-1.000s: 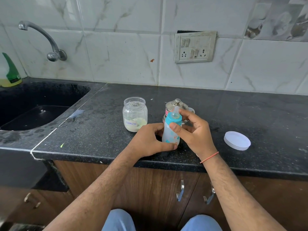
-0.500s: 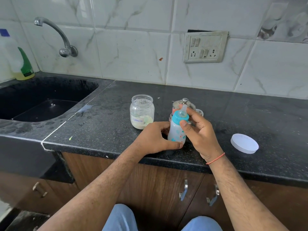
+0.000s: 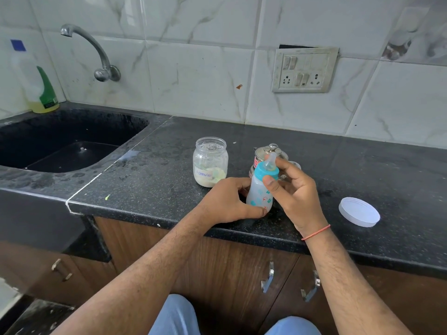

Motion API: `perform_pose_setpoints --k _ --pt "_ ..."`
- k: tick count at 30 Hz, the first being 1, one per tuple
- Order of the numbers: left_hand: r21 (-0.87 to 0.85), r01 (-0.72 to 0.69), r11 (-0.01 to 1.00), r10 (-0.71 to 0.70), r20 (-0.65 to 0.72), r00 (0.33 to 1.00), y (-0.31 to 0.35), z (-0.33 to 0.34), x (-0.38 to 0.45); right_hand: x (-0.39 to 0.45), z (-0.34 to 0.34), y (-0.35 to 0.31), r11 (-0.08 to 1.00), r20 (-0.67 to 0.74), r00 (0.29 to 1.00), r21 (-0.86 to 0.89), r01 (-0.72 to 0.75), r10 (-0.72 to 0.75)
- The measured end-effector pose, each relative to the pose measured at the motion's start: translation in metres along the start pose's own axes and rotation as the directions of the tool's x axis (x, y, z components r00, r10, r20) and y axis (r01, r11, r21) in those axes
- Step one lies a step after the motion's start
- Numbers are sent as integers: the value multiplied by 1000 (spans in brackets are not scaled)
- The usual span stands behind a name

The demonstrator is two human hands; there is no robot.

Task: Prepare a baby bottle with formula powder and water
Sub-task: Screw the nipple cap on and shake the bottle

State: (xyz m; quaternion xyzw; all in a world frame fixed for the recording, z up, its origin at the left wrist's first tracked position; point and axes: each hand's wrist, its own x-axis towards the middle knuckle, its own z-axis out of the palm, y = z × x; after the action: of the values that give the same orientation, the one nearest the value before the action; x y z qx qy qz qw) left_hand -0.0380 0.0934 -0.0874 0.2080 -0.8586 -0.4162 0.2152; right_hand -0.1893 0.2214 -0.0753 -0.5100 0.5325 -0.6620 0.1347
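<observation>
A small baby bottle [image 3: 260, 193] with printed flowers, a teal collar [image 3: 263, 174] and a clear teat stands on the black counter [image 3: 157, 189] near its front edge. My left hand [image 3: 226, 201] wraps the bottle's lower body. My right hand [image 3: 294, 193] pinches the teal collar between thumb and fingers. Just left of them sits an open glass jar [image 3: 210, 162] labelled "Formula" with pale powder in its bottom. The jar's white lid [image 3: 359, 211] lies flat to the right. A small steel kettle [image 3: 269, 152] stands behind the bottle, partly hidden.
A black sink [image 3: 67, 146] is sunk into the counter at the left, under a wall tap [image 3: 94, 52]. A dish-soap bottle [image 3: 40, 88] stands in the back left corner. A switch-and-socket plate [image 3: 304, 70] is on the tiled wall. Cabinet handles [image 3: 267, 279] sit below the counter edge.
Both hands stay on the bottle with the same grip. The camera has turned a little left, so the whole scene has slid right in view.
</observation>
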Motion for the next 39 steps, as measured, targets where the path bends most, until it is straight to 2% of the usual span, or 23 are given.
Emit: perform_pose_setpoints --k 4,8,12,17,21,27,32,36,39 --pt "6 1 1000 -1 -2 1000 -1 0 0 0 1 -2 992 -77 996 -120 33 -43" --pt "18 -10 1000 11 -9 1000 -1 0 0 0 3 -9 976 -87 991 -200 83 -102" --pt "15 -11 1000 11 -12 1000 -2 0 0 0 2 -6 984 -93 994 -174 49 -66" --pt "7 -10 1000 10 -22 1000 -1 1 1 0 0 -2 998 -72 997 -55 17 -20" --pt "12 -19 1000 19 -18 1000 -1 1 0 1 0 -2 996 -68 998 -93 0 -6" --pt "35 -29 999 30 -19 999 -1 0 0 0 2 -6 980 -93 993 -193 47 -66" --pt "44 -35 998 35 -11 999 0 -1 0 -2 1 -6 983 -50 994 -164 84 -93" --pt "37 -35 999 35 -16 999 -1 -1 -1 -3 0 -5 959 -50 984 -238 155 -171" --pt "34 -26 999 26 -18 999 -1 0 -1 -3 -1 -5 966 -25 990 -223 133 -142"
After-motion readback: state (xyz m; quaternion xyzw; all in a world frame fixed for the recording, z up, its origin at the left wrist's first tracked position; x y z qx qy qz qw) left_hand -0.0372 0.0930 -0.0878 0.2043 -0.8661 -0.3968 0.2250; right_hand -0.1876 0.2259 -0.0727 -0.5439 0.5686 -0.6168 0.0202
